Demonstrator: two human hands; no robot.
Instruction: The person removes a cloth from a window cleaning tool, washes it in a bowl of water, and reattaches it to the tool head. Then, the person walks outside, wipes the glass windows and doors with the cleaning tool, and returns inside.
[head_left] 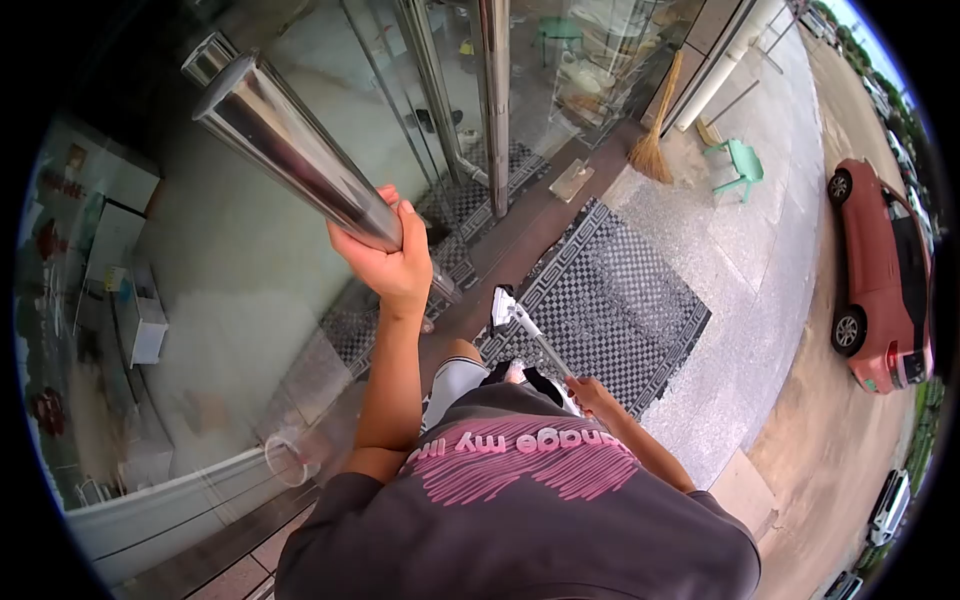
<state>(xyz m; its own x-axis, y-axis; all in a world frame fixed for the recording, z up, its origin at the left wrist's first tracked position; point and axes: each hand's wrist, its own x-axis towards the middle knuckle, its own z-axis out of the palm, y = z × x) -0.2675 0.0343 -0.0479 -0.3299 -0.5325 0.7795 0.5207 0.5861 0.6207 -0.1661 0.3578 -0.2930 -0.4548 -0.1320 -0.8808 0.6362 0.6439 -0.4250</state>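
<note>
My left hand (388,255) is wrapped round the lower end of a thick, shiny metal door handle (300,150) on a glass door (230,300). Lower and to the right, my right hand (592,396) grips the shaft of a tool (540,340) with a white and black head (503,308). The tool's head is near the doorway's dark threshold, by the edge of a black and grey checkered mat (625,300).
A straw broom (655,150) leans by the wall, with a green stool (738,168) beside it. A flat, pale object (571,181) lies on the threshold. A red car (880,275) is parked at the right. Glass panels and metal posts (494,100) stand ahead.
</note>
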